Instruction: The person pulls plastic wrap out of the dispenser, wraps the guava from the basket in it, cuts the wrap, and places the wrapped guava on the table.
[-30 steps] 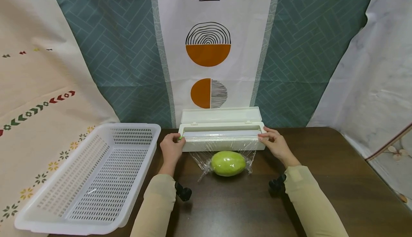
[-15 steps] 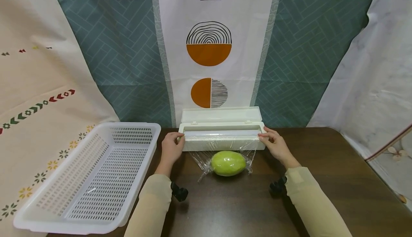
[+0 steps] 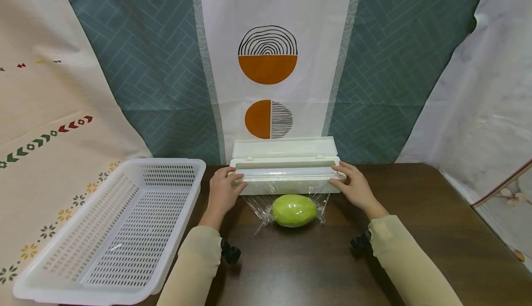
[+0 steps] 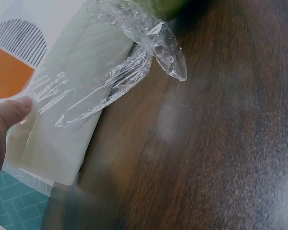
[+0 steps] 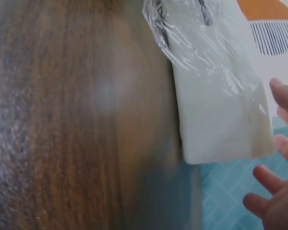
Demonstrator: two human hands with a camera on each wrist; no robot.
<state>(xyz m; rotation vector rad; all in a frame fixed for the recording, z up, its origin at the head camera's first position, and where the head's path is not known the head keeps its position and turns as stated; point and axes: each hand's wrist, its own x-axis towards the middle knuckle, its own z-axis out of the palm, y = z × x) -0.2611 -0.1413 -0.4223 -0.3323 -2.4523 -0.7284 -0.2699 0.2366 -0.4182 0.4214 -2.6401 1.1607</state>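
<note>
A white cling film box (image 3: 287, 187) stands at the back of the table with its lid (image 3: 284, 148) raised. The film roll (image 3: 287, 172) lies inside. Clear cling film (image 3: 261, 206) runs down the box front to a smooth green oval fruit (image 3: 294, 211), wrapped in it. My left hand (image 3: 222, 195) is at the box's left end, fingers reaching over the top edge. In the left wrist view its thumb (image 4: 17, 111) is right at the box's corner. At the right end, my right hand (image 3: 356, 188) has its fingers spread; in its wrist view they show beside the box.
A white slotted plastic basket (image 3: 129, 232) stands on the left of the dark wooden table (image 3: 299, 269). Patterned cloths (image 3: 266, 70) hang behind the box, and more cloth borders the left and right sides.
Both hands have loosened from a pinch at the box's ends, their thumbs and fingers now spread. The left fingers have shifted slightly right along the box. Fruit and film stay put.
</note>
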